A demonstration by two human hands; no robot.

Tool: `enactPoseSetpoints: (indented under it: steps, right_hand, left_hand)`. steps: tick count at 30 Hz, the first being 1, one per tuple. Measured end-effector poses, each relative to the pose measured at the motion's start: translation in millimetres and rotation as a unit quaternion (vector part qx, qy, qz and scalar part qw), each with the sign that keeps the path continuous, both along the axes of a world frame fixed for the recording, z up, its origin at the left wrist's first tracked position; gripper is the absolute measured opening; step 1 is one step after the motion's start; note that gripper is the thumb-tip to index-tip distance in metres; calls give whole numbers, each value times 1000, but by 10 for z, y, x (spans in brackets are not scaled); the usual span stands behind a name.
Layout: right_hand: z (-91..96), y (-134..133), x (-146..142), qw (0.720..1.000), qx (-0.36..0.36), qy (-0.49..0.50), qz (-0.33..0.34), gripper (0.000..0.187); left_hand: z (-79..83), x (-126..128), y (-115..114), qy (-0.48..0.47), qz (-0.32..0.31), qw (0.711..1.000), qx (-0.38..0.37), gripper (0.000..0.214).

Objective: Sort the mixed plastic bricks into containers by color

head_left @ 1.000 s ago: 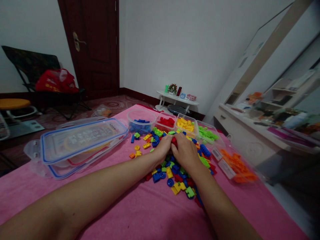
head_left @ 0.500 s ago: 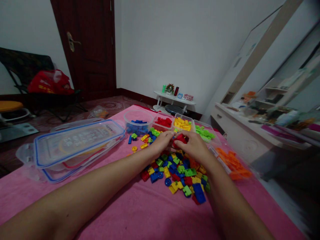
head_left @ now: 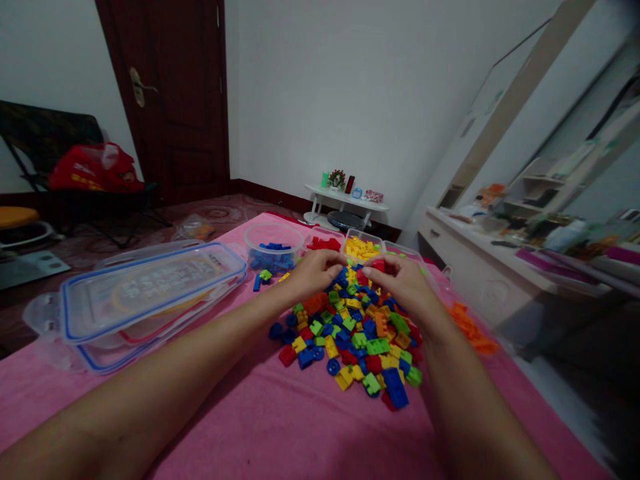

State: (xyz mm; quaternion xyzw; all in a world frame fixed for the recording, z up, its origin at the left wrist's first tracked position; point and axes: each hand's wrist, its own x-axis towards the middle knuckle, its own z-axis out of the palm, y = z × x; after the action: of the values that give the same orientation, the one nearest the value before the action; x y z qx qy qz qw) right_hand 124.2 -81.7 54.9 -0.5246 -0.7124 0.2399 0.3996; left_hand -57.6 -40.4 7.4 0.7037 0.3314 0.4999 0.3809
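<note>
A mixed heap of toy building blocks point(head_left: 345, 337) in red, blue, yellow, green and orange lies on the pink cloth. My right hand point(head_left: 407, 280) is over the heap's far right side, with red blocks point(head_left: 375, 267) pinched between thumb and fingers; how many is hard to make out. Across from it, my left hand point(head_left: 314, 272) hovers over the heap's far left side, thumb and fingers apart, and nothing shows in it. Behind the hands stand a round tub of blue blocks point(head_left: 253, 248), a box of red blocks point(head_left: 323, 244) and a box of yellow blocks point(head_left: 363, 248).
Stacked clear lids point(head_left: 150, 293) with blue and red seals lie to the left. A box of green blocks point(head_left: 400, 252) is partly hidden behind my right hand. Orange pieces point(head_left: 473, 328) sit in a clear container at the right edge of the pink cloth point(head_left: 280, 427).
My hands have moved apart, the left one leftward and the right one rightward with the red blocks. More of the heap between them shows now.
</note>
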Motion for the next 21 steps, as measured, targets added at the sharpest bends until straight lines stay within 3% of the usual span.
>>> enactPoseSetpoints:
  steps: [3,6,9,13,18,21]
  right_hand:
    - [-45,7,-56,1000,1,28,3,30]
    - [-127,42,-117,999,10,28,35,30]
    - [-190,73,-147,998,58,0,13,34]
    - [-167,53,-150,996,74,-13,-39,40]
    - [-97,13,-159,996,66,-51,-8,33]
    - [-40,7,-121,993,102,-51,-40,30]
  left_hand:
    - [55,53,-84,-99,-122,972,-174,33]
    - [93,101,-165,-191,-247,888,-337,46]
    - [79,118,-176,-225,-284,826,-431,49]
    - [24,121,-135,-245,-286,789,-485,42]
    - [-21,144,-163,-267,-311,768,-491,38]
    - [-34,157,-149,-281,-296,765,-499,32]
